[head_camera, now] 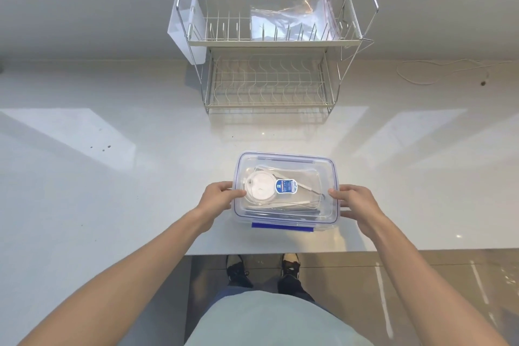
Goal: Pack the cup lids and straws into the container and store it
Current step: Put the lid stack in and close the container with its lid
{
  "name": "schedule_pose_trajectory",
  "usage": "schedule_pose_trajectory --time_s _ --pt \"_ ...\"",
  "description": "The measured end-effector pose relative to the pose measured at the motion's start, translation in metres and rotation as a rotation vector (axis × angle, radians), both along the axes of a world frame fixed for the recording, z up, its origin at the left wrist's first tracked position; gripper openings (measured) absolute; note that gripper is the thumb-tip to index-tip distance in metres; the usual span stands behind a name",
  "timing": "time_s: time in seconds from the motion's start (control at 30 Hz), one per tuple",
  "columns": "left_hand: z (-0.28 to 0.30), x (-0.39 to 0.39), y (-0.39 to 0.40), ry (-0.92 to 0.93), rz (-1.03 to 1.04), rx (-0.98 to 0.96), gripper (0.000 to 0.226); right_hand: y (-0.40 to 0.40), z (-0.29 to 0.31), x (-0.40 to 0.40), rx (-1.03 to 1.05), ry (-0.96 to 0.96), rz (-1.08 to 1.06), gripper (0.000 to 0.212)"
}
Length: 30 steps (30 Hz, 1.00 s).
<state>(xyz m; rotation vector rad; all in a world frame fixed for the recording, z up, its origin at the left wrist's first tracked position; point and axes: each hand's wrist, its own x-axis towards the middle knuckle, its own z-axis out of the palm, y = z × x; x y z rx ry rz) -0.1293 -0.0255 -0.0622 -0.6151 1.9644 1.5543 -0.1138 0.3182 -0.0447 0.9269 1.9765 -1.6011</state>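
A clear plastic container (323, 177) with a blue-trimmed cover and a blue front clip sits near the front edge of the white counter. Its cover is on and carries a blue label. Through the cover I see white cup lids (259, 187) on the left and thin straws (297, 202) lying across the bottom. My left hand (217, 196) grips the container's left side, thumb on the cover. My right hand (355, 203) grips its right side, thumb on the cover's edge.
A two-tier wire dish rack (269, 45) stands at the back of the counter (112, 177). A clear plastic bag (292, 19) lies on its upper tier and a white holder (182, 28) hangs on its left. A thin cord (438, 70) lies at the back right.
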Motion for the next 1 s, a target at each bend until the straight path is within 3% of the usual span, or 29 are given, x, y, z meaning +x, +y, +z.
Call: schedule_pose_trajectory --time_s 0.2,0.53,0.7,0.8,1.0 --pt "-0.008 0.02 -0.007 0.078 0.077 0.006 0.04 -0.006 -0.016 0.004 -0.012 0.064 -0.032 0.034" --pt "-0.009 0.029 -0.035 0.11 0.274 -0.017 0.023 -0.054 -0.019 -0.041 0.052 0.124 0.047 0.025" --pt "-0.011 0.031 -0.03 0.124 0.301 -0.013 0.042 -0.058 -0.02 -0.041 0.059 0.144 0.022 0.033" --pt "-0.012 0.032 -0.026 0.127 0.33 0.012 0.041 -0.057 -0.019 -0.036 0.054 0.131 0.019 0.038" --pt "-0.014 0.028 -0.03 0.125 0.304 0.024 0.035 -0.06 -0.018 -0.022 0.04 0.127 -0.044 0.024"
